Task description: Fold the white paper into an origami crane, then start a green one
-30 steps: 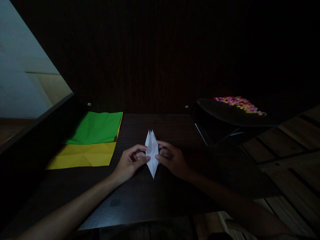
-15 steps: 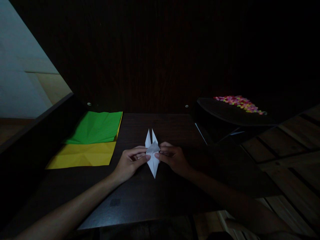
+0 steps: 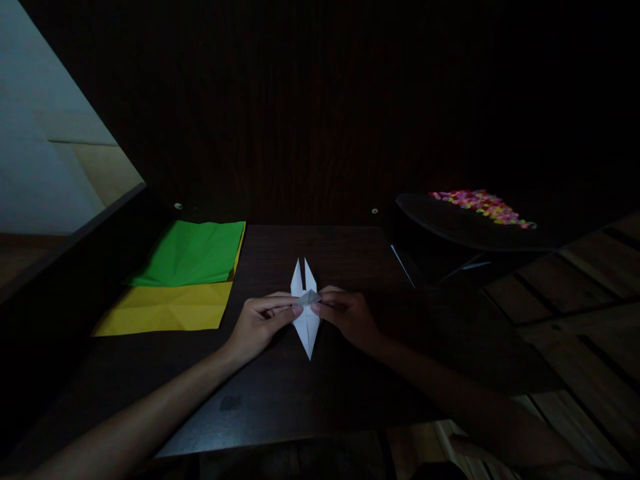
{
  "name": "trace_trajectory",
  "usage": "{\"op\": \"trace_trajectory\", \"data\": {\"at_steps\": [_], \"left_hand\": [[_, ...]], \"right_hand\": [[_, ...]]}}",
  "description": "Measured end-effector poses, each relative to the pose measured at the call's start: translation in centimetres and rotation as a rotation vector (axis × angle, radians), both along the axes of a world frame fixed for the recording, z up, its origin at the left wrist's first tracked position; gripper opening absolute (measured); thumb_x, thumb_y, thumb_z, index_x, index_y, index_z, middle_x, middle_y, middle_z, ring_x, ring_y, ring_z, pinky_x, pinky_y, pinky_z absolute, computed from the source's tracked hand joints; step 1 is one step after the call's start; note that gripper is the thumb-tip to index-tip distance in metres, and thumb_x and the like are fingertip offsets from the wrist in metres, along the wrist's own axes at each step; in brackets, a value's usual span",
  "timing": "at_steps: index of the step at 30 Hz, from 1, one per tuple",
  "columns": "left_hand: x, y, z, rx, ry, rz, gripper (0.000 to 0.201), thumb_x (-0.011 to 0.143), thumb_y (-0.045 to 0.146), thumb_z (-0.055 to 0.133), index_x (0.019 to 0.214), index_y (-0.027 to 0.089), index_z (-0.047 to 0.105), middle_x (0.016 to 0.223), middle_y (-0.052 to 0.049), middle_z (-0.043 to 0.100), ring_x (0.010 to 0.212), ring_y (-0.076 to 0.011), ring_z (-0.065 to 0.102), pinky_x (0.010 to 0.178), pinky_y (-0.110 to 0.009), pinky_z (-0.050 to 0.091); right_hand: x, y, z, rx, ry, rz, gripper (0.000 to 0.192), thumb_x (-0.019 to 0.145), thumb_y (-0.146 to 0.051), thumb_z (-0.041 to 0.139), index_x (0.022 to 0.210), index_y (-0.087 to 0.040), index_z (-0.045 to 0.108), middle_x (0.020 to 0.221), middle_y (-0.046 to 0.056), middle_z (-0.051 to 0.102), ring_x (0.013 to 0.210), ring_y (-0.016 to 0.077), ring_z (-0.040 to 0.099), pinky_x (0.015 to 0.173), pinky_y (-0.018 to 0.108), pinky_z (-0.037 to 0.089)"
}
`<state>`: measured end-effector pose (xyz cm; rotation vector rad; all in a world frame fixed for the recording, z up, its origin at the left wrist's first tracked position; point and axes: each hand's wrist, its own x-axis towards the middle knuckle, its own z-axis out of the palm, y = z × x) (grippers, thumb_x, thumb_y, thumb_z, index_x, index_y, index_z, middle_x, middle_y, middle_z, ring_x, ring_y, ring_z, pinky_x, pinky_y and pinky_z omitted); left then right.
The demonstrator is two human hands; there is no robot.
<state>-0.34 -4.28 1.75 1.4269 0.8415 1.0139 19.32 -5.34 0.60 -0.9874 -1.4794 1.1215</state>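
Observation:
A white folded paper figure (image 3: 305,321) lies on the dark wooden table (image 3: 280,393) in front of me, with two narrow points toward the far side and one point toward me. My left hand (image 3: 260,323) pinches its left side at the middle. My right hand (image 3: 345,317) pinches the right side, and a small flap is bent down between my fingertips. Both forearms reach in from the near edge.
A green sheet (image 3: 193,253) lies on a yellow sheet (image 3: 165,310) at the table's left. At the right stands a dark tray (image 3: 450,227) carrying a heap of small colourful pieces (image 3: 480,203). A dark wall panel rises behind; wooden floor slats show on the right.
The top flap of the white paper has been folded down toward me, exposing the two separate far points. My hands stayed at the figure's middle.

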Motion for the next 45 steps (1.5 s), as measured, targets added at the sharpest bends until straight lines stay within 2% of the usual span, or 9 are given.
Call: {"op": "trace_trajectory", "data": {"at_steps": [4,6,12,21,27,30,35,38,45], "left_hand": [[0.1,-0.2,0.0,0.009,0.069,0.056,0.016,0.076,0.028,0.076,0.088,0.017,0.080,0.081,-0.006,0.073,0.068,-0.0162,0.063,0.059,-0.024,0.049],[0.2,-0.2,0.0,0.008,0.080,0.047,0.016,0.077,0.028,0.075,0.088,0.017,0.080,0.082,-0.006,0.073,0.069,-0.0165,0.063,0.059,-0.024,0.048],[0.1,0.1,-0.1,-0.029,-0.010,-0.006,0.016,0.076,0.027,0.074,0.088,0.019,0.080,0.095,-0.008,0.075,0.082,-0.0210,0.067,0.071,-0.029,0.054],[-0.5,0.1,-0.6,-0.088,-0.083,-0.039,0.017,0.076,0.019,0.067,0.087,0.019,0.080,0.098,-0.009,0.073,0.083,-0.0198,0.067,0.069,-0.027,0.054],[-0.2,-0.2,-0.1,-0.041,-0.030,-0.016,0.014,0.077,0.022,0.072,0.087,0.015,0.077,0.093,-0.009,0.072,0.085,-0.0193,0.067,0.073,-0.027,0.053],[0.4,-0.3,-0.1,-0.085,-0.086,0.028,0.023,0.072,0.022,0.078,0.091,0.015,0.066,0.080,-0.003,0.070,0.073,-0.0147,0.067,0.065,-0.023,0.052],[0.8,-0.3,-0.2,-0.174,-0.225,0.070,0.044,0.067,0.020,0.083,0.085,0.020,0.043,0.080,0.002,0.069,0.068,-0.0109,0.069,0.064,-0.020,0.053],[0.8,-0.4,-0.1,-0.184,-0.215,0.055,0.044,0.068,0.019,0.082,0.086,0.019,0.042,0.079,0.001,0.070,0.068,-0.0106,0.070,0.065,-0.019,0.053],[0.8,-0.4,0.0,-0.242,-0.237,0.060,0.045,0.067,0.020,0.083,0.086,0.019,0.042,0.073,0.002,0.070,0.066,-0.0120,0.070,0.062,-0.020,0.054]], "right_hand": [[-0.3,-0.4,0.5,0.004,-0.094,-0.036,0.022,0.081,-0.036,0.068,0.066,-0.019,0.069,0.066,0.000,0.056,0.062,0.0123,0.052,0.055,0.024,0.042],[-0.4,-0.5,0.5,0.015,-0.107,-0.039,0.023,0.081,-0.035,0.068,0.065,-0.019,0.070,0.066,-0.001,0.055,0.062,0.0120,0.051,0.054,0.024,0.041],[0.0,-0.4,-0.2,0.048,-0.017,-0.001,0.012,0.082,-0.034,0.068,0.087,-0.030,0.078,0.081,0.001,0.061,0.073,0.0146,0.056,0.061,0.027,0.045],[0.6,-0.4,-0.2,0.021,0.027,0.103,0.015,0.085,-0.037,0.065,0.090,-0.032,0.079,0.091,0.002,0.059,0.081,0.0167,0.058,0.070,0.031,0.046],[0.0,-0.9,0.4,0.105,-0.093,0.017,0.009,0.081,-0.034,0.071,0.080,-0.028,0.077,0.090,0.002,0.061,0.081,0.0166,0.060,0.069,0.030,0.049],[-0.3,-1.0,0.4,0.165,-0.131,-0.026,0.007,0.080,-0.031,0.072,0.084,-0.026,0.075,0.092,0.003,0.062,0.084,0.0170,0.061,0.071,0.030,0.049],[-0.6,-0.8,-0.1,0.025,0.024,-0.092,0.025,0.075,-0.030,0.074,0.094,-0.025,0.059,0.082,-0.001,0.058,0.070,0.0131,0.058,0.063,0.026,0.048],[-0.8,-0.6,-0.4,-0.043,0.119,-0.123,0.031,0.072,-0.031,0.076,0.091,-0.025,0.052,0.078,-0.002,0.057,0.070,0.0130,0.057,0.063,0.026,0.049],[-0.8,-0.3,-0.4,-0.102,0.125,-0.106,0.029,0.073,-0.030,0.075,0.091,-0.023,0.054,0.075,-0.002,0.058,0.068,0.0126,0.057,0.063,0.026,0.048]]}}
